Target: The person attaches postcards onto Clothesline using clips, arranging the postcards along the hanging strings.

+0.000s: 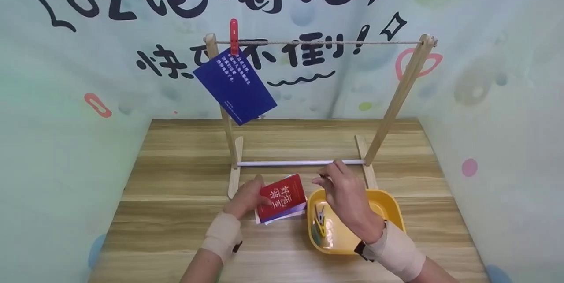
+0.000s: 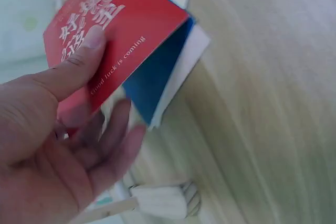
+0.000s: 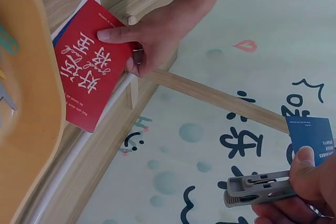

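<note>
My left hand (image 1: 249, 197) holds a stack of cards with a red card (image 1: 284, 197) on top, the thumb lying across it; blue and white cards (image 2: 157, 77) fan out beneath in the left wrist view. In my right hand (image 1: 348, 192), raised beside the stack and over the yellow tray's edge, a grey clothespin (image 3: 257, 188) is pinched between thumb and fingers, clearest in the right wrist view. A dark blue card (image 1: 238, 87) hangs tilted from the string (image 1: 308, 42), clipped by a red clothespin (image 1: 234, 36) near the left post.
The yellow tray (image 1: 339, 250) holds a few clothespins (image 1: 320, 221) at its left side. Behind the hands stands a wooden frame with a left post (image 1: 227, 128), a right post (image 1: 398, 100) and a white bottom rod (image 1: 299, 163). A printed backdrop (image 1: 484, 53) rises behind it.
</note>
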